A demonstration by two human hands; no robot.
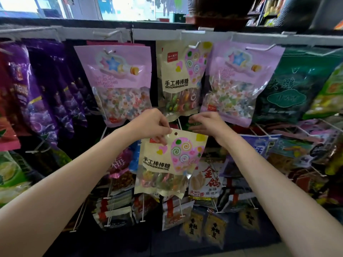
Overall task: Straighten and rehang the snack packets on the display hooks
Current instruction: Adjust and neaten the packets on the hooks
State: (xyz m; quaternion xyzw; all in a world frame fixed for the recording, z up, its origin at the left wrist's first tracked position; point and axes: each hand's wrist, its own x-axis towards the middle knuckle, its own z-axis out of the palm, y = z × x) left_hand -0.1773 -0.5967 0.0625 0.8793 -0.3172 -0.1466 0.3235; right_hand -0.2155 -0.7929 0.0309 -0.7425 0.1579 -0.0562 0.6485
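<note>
Held packet: lollipop packet, centre frame, off its hook.
Left hand: fingers pinching its top edge beside the hole.
Right hand: fingers loosely spread, seemingly empty.
Risk: one-handed pinch lets it swing, missing the hook.

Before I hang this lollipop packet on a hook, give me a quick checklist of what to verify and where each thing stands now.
1. Grip: left hand pinches the lollipop packet at its top left corner. Ok.
2. Hang hole clear of fingers: ok.
3. Packet level: tilted, right side lower. Not ok.
4. Right hand free to help: holds nothing, beside the packet's top edge. Ok.
5. Target hook: matching hung packet sits above on a hook; room left on it, cannot tell.
</note>
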